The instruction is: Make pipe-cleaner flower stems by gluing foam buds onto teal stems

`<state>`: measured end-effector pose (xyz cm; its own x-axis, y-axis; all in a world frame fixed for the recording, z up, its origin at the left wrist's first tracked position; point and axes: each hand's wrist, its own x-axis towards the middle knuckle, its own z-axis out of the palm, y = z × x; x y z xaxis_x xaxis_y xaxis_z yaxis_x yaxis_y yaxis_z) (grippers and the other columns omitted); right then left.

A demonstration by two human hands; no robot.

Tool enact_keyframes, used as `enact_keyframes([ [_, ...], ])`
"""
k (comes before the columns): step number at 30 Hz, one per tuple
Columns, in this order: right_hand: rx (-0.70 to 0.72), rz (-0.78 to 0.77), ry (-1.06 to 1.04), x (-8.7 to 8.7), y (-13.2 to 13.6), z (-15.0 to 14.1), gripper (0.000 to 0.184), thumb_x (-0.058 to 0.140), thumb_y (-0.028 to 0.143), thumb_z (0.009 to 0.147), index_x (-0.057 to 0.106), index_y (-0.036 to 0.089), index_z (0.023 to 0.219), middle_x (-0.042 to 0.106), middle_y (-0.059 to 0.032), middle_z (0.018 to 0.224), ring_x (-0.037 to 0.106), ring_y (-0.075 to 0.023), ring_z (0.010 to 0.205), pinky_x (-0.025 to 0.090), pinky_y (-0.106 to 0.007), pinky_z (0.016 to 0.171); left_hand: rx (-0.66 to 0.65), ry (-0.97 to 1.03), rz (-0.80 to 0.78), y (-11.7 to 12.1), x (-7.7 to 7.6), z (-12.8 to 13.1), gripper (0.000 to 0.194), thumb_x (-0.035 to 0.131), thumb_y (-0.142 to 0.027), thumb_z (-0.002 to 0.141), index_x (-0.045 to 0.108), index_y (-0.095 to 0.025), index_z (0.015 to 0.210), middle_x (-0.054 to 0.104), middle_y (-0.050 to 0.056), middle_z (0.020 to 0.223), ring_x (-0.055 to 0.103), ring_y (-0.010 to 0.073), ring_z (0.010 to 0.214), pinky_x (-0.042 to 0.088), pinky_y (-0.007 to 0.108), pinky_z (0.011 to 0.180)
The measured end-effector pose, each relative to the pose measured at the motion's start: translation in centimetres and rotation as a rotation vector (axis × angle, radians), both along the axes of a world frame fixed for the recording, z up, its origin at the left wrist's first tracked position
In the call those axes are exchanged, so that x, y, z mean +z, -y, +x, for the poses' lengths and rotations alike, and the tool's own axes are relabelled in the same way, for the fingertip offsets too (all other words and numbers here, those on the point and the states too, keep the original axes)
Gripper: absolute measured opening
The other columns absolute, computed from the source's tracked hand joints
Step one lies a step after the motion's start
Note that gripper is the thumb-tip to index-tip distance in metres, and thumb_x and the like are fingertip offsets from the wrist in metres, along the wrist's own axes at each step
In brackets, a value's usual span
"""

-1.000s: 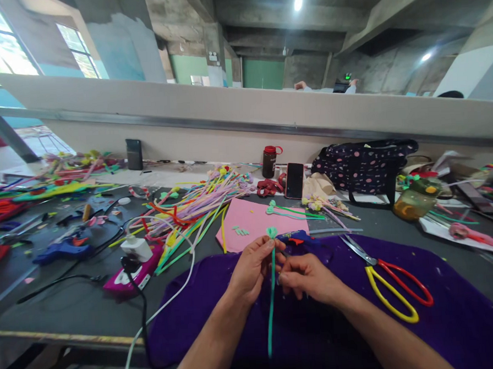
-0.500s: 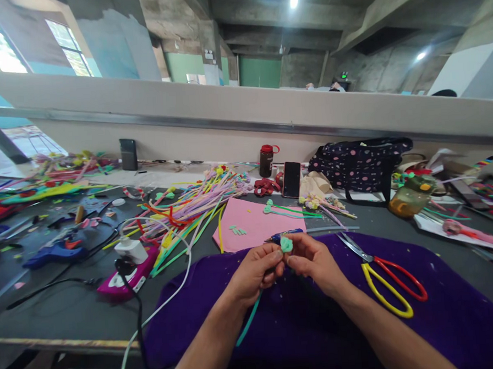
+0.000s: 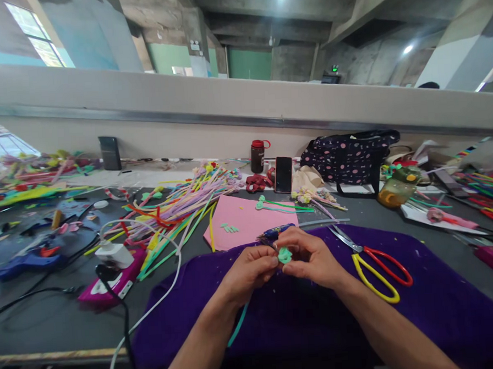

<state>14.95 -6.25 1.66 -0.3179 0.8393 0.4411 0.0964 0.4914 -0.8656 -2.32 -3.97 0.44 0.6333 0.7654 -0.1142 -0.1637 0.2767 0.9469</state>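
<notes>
Pinching this little mint-green flower (image 3: 284, 255) over the purple cloth (image 3: 186, 300) in my head view, left grip (image 3: 251, 269) and right grip (image 3: 312, 258) both clamped on it. Teal stem (image 3: 239, 325) pokes out below my left, scissors (image 3: 357, 248) just chilling off right.

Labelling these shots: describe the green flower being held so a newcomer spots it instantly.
Start at the dark table, then the purple cloth along its near side. Over this, just nearer than the pink sheet, find the left grip and right grip close together. The mint-green flower sits between the two, held, whereas the small mint pieces lie on the sheet.
</notes>
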Motion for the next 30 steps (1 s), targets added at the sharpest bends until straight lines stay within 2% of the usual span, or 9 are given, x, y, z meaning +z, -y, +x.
enact_keyframes([
  [10,-0.047,0.03,0.022,0.1,-0.05,-0.03,0.025,0.067,0.03,0.069,0.064,0.023,0.093,0.054,-0.0039,0.089,0.053,-0.0167,0.079,0.044,-0.027,0.064,0.002,0.007,-0.016,-0.02,-0.03,0.04,0.021,0.06,-0.032,0.071,0.052,-0.015,0.061,0.037,-0.006,0.044,0.021,0.0039,0.037,0.008,0.023,0.04],
  [17,-0.077,-0.005,0.013,-0.19,0.01,-0.11,0.024,0.067,0.025,0.07,0.065,0.023,0.094,0.054,-0.0034,0.088,0.053,-0.0132,0.069,0.043,-0.023,0.053,0.028,0.009,-0.021,0.05,0.15,0.17,0.021,0.061,-0.032,0.07,0.054,-0.015,0.062,0.038,-0.006,0.043,0.022,0.0035,0.036,0.007,0.023,0.039],
  [30,-0.088,0.057,0.046,-0.29,-0.06,-0.13,0.019,0.065,0.024,0.073,0.065,0.021,0.091,0.054,-0.0034,0.086,0.053,-0.0116,0.068,0.042,-0.019,0.048,0.026,0.024,-0.05,0.01,-0.04,0.25,0.022,0.061,-0.033,0.07,0.051,-0.014,0.062,0.038,-0.007,0.043,0.021,0.0022,0.035,0.007,0.02,0.038],
])
